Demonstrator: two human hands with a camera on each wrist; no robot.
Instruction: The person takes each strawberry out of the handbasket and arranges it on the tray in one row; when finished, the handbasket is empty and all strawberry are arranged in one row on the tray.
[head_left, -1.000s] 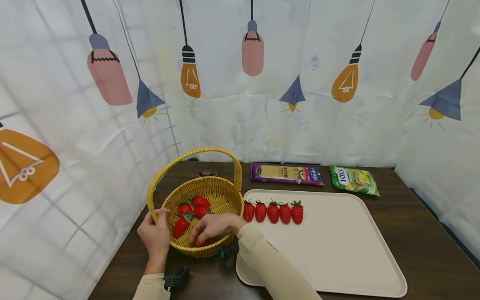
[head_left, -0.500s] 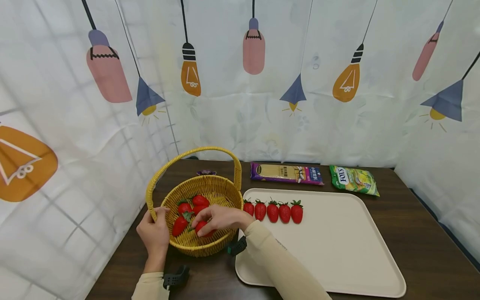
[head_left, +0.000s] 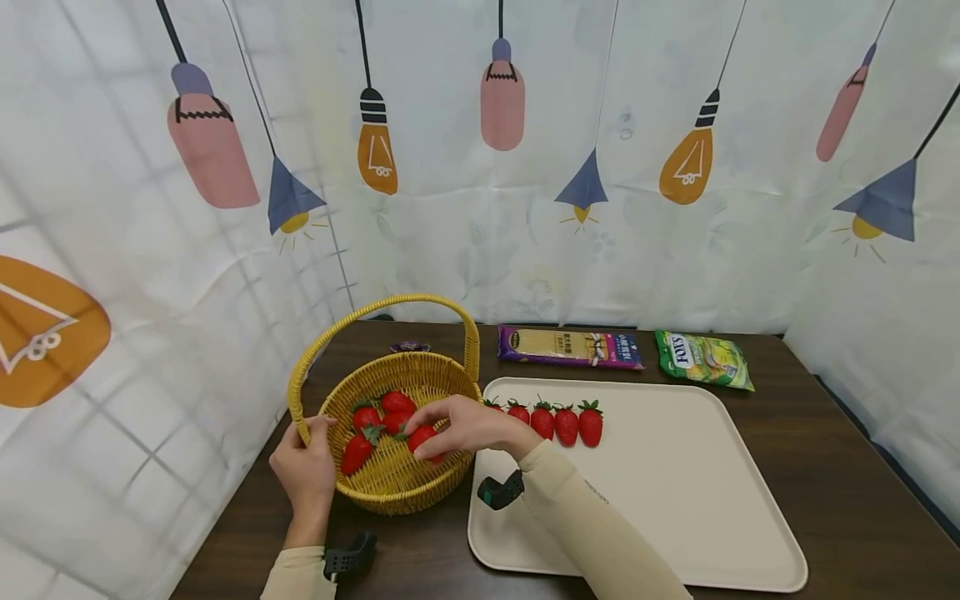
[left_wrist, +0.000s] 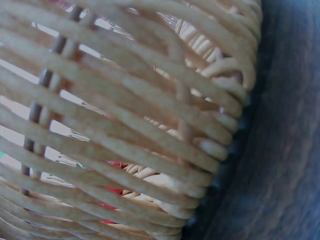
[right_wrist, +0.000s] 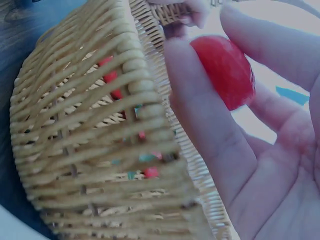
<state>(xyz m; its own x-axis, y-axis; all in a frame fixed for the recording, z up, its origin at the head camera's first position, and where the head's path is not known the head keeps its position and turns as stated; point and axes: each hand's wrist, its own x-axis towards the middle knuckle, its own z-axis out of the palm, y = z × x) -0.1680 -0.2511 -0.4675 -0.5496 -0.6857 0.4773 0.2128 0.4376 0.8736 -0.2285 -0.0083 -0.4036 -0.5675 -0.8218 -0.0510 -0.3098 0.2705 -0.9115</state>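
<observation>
My left hand (head_left: 306,471) grips the yellow wicker basket (head_left: 401,503) at the left foot of its tall handle. Over the basket's right side, my right hand (head_left: 480,427) pinches a red strawberry (head_left: 423,440) between thumb and fingers. The right wrist view shows that strawberry (right_wrist: 226,72) close up, beside the basket's woven wall (right_wrist: 75,125). Several more strawberries (head_left: 357,455) with green leaves lie inside on the left. In the left wrist view, basket weave (left_wrist: 125,100) fills most of the picture, with bits of red behind it; the left hand is out of that view.
A cream tray (head_left: 660,508) lies right of the basket, with a row of several strawberries (head_left: 566,427) along its upper left. Behind it are a purple noodle packet (head_left: 570,347) and a green FOX'S bag (head_left: 705,360). A small purple wrapper (head_left: 410,347) sits behind the basket.
My right hand has risen from the basket's near bottom, up and to the right, bringing a strawberry with it. The left hand keeps its grip on the basket.
</observation>
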